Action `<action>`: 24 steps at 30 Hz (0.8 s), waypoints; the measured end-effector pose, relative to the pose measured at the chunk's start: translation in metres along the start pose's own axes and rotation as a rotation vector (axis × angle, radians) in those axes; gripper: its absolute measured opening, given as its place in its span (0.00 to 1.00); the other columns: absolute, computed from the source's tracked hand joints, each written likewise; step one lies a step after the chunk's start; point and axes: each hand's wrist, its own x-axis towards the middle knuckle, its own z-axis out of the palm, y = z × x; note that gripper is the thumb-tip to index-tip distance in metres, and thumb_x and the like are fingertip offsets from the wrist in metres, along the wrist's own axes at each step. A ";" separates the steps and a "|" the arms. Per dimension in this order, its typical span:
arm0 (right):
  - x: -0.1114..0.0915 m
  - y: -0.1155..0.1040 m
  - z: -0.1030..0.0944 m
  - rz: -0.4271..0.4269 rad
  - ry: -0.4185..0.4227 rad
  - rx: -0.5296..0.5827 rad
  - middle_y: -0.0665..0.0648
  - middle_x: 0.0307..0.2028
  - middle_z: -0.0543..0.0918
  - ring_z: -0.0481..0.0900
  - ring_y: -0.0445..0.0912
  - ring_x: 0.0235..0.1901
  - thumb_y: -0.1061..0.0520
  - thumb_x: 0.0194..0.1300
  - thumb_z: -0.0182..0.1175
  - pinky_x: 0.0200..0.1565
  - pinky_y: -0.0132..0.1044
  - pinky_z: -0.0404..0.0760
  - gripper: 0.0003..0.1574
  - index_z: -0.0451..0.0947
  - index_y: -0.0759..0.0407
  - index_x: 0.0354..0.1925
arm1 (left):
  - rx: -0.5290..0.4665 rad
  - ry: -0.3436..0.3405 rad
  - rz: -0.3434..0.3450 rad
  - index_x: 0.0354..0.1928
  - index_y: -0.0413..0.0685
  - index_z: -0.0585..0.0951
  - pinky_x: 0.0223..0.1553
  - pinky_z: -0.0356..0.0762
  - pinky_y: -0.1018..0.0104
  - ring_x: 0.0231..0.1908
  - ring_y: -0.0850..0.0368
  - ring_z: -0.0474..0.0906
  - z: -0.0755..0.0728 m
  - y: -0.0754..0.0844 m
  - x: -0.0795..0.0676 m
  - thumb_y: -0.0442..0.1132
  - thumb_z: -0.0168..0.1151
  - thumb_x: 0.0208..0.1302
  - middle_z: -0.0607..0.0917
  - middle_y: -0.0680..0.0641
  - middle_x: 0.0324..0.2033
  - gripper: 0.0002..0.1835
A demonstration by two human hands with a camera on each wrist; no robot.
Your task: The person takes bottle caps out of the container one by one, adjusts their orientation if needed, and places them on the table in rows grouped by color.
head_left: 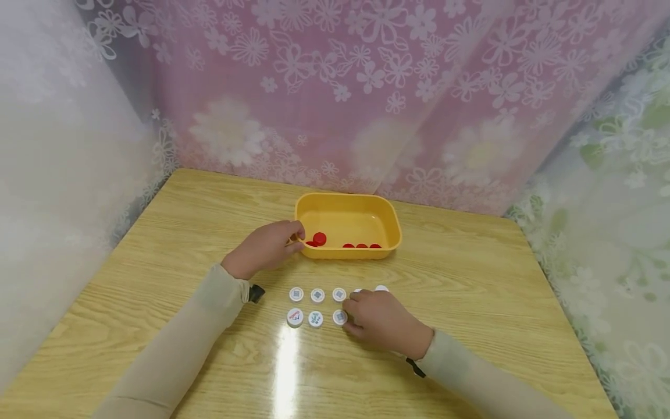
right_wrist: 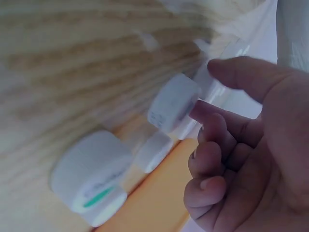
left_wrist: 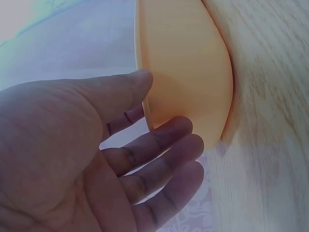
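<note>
At the near left corner of the yellow plastic basin [head_left: 361, 254], my left hand [head_left: 267, 247] pinches the rim between thumb and fingers; the left wrist view shows the thumb on the basin wall [left_wrist: 188, 58] and the other fingers loosely bent. Over the right part of two rows of white round pieces, like bottle caps, is my right hand [head_left: 384, 320]. Its thumb and index finger are spread beside a white piece with a grey square print [head_left: 339, 317]. In the right wrist view a gap shows between the thumb and the nearest white piece [right_wrist: 174, 102]. The hand partly hides pieces behind it.
Several red round pieces [head_left: 320, 238] lie inside the basin along its near side. Left of my right hand are more white pieces, one with a red and blue print [head_left: 295, 317], one with a green print [head_left: 315, 319]. A flowered curtain [head_left: 340, 116] hangs behind the wooden table [head_left: 460, 279].
</note>
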 end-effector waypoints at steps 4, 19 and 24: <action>0.007 0.004 -0.015 0.027 -0.055 0.063 0.44 0.28 0.79 0.72 0.37 0.25 0.43 0.68 0.67 0.27 0.32 0.74 0.14 0.81 0.51 0.37 | 0.005 0.003 -0.005 0.47 0.53 0.80 0.45 0.78 0.56 0.38 0.54 0.78 0.000 -0.001 0.001 0.46 0.64 0.75 0.84 0.51 0.43 0.08; 0.096 0.062 -0.053 0.214 -0.101 0.123 0.56 0.45 0.83 0.81 0.47 0.35 0.49 0.71 0.66 0.40 0.39 0.84 0.21 0.80 0.57 0.56 | -0.006 -0.006 -0.007 0.42 0.54 0.80 0.45 0.78 0.56 0.37 0.55 0.78 0.001 -0.005 -0.001 0.45 0.65 0.74 0.84 0.53 0.39 0.05; 0.130 0.068 -0.046 0.156 -0.275 0.086 0.57 0.54 0.83 0.84 0.50 0.44 0.49 0.73 0.65 0.52 0.42 0.84 0.29 0.76 0.56 0.67 | 0.011 -0.006 0.012 0.43 0.54 0.80 0.44 0.78 0.57 0.37 0.56 0.78 -0.001 -0.005 0.000 0.45 0.65 0.74 0.85 0.53 0.40 0.05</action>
